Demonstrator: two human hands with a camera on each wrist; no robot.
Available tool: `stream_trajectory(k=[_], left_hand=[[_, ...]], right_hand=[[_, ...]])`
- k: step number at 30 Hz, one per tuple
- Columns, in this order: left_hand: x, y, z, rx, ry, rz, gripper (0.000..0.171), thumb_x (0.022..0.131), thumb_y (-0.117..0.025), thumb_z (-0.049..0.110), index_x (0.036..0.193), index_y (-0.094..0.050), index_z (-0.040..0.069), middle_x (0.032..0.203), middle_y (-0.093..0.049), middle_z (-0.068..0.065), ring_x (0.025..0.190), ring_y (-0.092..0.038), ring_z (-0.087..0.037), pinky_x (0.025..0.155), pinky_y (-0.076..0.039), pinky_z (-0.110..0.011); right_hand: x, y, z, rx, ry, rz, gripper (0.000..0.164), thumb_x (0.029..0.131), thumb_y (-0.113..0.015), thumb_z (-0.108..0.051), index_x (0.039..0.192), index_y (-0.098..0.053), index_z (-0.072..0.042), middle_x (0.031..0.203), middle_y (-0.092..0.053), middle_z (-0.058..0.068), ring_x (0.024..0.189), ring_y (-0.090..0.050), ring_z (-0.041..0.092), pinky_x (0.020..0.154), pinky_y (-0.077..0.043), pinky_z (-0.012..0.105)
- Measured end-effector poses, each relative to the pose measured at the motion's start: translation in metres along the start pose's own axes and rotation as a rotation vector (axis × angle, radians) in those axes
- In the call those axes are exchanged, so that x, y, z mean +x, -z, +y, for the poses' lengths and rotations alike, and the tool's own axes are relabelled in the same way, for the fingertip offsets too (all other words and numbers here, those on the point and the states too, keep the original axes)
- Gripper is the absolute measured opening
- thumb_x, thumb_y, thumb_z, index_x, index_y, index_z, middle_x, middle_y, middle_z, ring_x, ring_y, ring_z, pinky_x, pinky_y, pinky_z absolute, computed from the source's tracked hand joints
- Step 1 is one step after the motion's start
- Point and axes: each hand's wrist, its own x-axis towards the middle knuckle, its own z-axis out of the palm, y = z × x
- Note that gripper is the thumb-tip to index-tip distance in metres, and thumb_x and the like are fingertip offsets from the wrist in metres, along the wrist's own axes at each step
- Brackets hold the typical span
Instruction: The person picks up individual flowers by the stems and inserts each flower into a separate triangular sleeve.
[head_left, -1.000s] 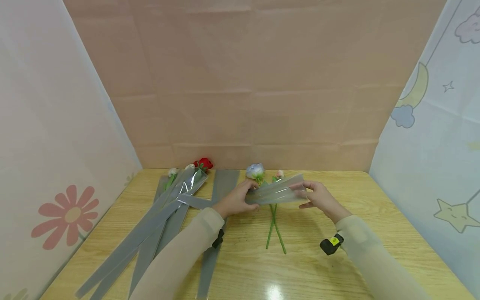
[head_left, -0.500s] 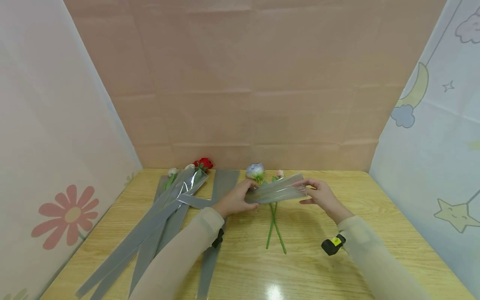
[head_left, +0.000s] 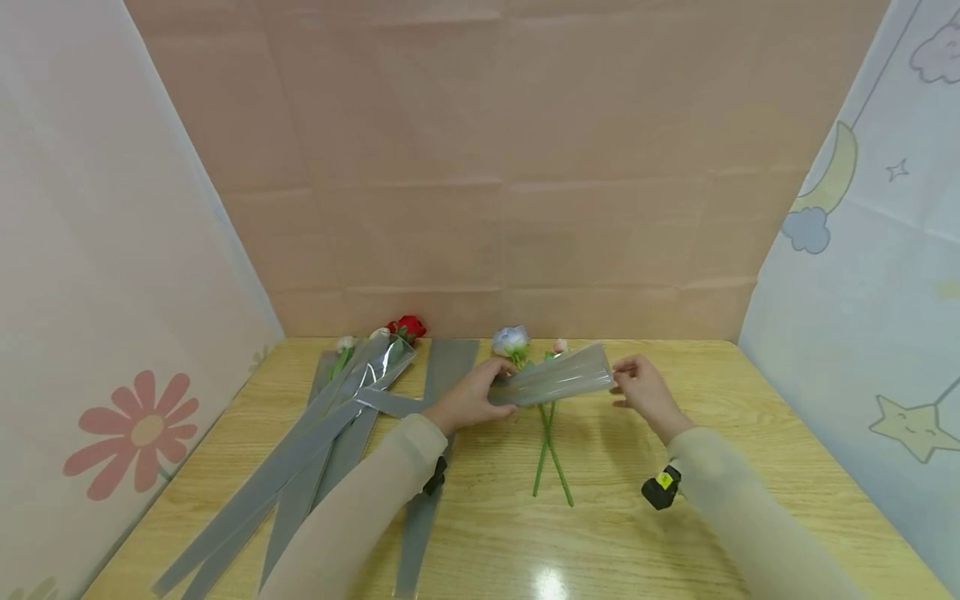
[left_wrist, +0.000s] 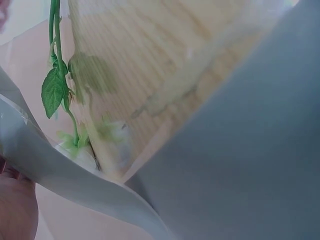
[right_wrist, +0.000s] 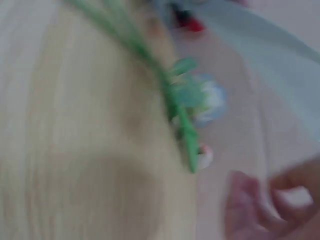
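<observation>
My left hand (head_left: 471, 398) grips the left end of a rolled translucent plastic sheet (head_left: 558, 377), thumb below and fingers above. The sheet widens toward its right end and hangs over two artificial flowers. Close up in the left wrist view, the grey sheet (left_wrist: 240, 160) covers much of the frame. Just off its right end is my right hand (head_left: 647, 398), fingers loosely curled; in the blurred right wrist view nothing shows between them. Under the sheet lie a pale blue flower (head_left: 511, 342) and a small pink flower (head_left: 560, 346), their green stems (head_left: 549, 454) crossed on the table.
Left of my hands, several long grey plastic strips (head_left: 255, 492) lie overlapped on the wooden table (head_left: 637, 542). A red rose (head_left: 408, 327) and white buds (head_left: 346, 343) rest among them. Another grey strip (head_left: 450, 362) runs front to back. Cloth walls enclose the back and sides.
My right hand has come away from the sheet's right end and moved slightly right, its fingers more curled. That end now looks smoother and rounder. The left hand stays nearly still.
</observation>
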Motion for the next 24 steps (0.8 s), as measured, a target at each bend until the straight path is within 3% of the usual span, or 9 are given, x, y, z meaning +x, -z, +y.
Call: stream_trajectory(k=[2,4,7,13,17,21,24], left_hand=[[-0.001,0.000,-0.001,-0.001,-0.002,0.005,0.054,0.084,-0.076,0.021,0.129,-0.048,0.012,0.129,-0.053,-0.003,0.119,-0.051,-0.020,0.102,-0.043,-0.037],[-0.002,0.001,-0.001,0.006,-0.003,0.009,0.054,0.084,-0.076,0.022,0.129,-0.048,0.013,0.129,-0.052,-0.002,0.119,-0.050,-0.019,0.102,-0.043,-0.036],[-0.004,0.002,-0.002,0.023,-0.002,0.014,0.054,0.084,-0.076,0.024,0.129,-0.048,0.013,0.129,-0.052,-0.002,0.118,-0.051,-0.019,0.102,-0.044,-0.036],[-0.005,0.002,-0.005,0.017,0.013,0.029,0.053,0.085,-0.075,0.026,0.129,-0.048,0.014,0.126,-0.054,-0.002,0.117,-0.052,-0.019,0.100,-0.045,-0.036],[-0.006,0.003,-0.006,0.023,0.019,0.035,0.052,0.084,-0.075,0.026,0.127,-0.049,0.014,0.125,-0.055,-0.003,0.116,-0.052,-0.019,0.099,-0.045,-0.036],[-0.008,0.003,-0.007,0.033,0.022,0.040,0.052,0.084,-0.075,0.028,0.128,-0.049,0.013,0.125,-0.055,-0.003,0.116,-0.053,-0.020,0.100,-0.045,-0.037],[-0.009,0.003,-0.007,0.034,0.019,0.048,0.053,0.085,-0.075,0.027,0.128,-0.049,0.012,0.126,-0.054,-0.004,0.117,-0.053,-0.020,0.100,-0.045,-0.038]], right_hand=[[0.001,-0.010,0.006,-0.117,-0.063,-0.151,0.032,0.100,-0.041,-0.006,0.125,-0.043,0.013,0.113,-0.056,0.025,0.090,-0.062,0.025,0.075,-0.057,0.036],[0.002,-0.021,0.010,-0.144,-0.114,-0.286,0.033,0.099,-0.046,-0.009,0.123,-0.047,0.014,0.108,-0.061,0.023,0.088,-0.063,0.024,0.076,-0.056,0.038],[0.007,-0.038,0.013,-0.057,-0.167,-0.340,0.033,0.098,-0.051,-0.011,0.121,-0.048,0.013,0.103,-0.063,0.018,0.084,-0.065,0.020,0.076,-0.057,0.036],[0.022,-0.062,0.014,0.059,-0.213,-0.228,0.040,0.094,-0.059,-0.011,0.126,-0.046,0.008,0.097,-0.066,0.015,0.075,-0.067,0.019,0.070,-0.058,0.037],[0.031,-0.071,0.018,0.093,-0.212,-0.160,0.034,0.093,-0.058,-0.007,0.122,-0.050,0.008,0.089,-0.066,0.012,0.068,-0.065,0.017,0.064,-0.058,0.034],[0.036,-0.073,0.023,0.145,-0.176,-0.109,0.023,0.089,-0.057,-0.001,0.111,-0.054,0.005,0.082,-0.064,0.007,0.064,-0.062,0.015,0.059,-0.055,0.030],[0.031,-0.062,0.021,0.207,-0.119,-0.084,0.025,0.091,-0.057,-0.001,0.114,-0.053,0.009,0.083,-0.063,0.006,0.067,-0.062,0.012,0.065,-0.056,0.030]])
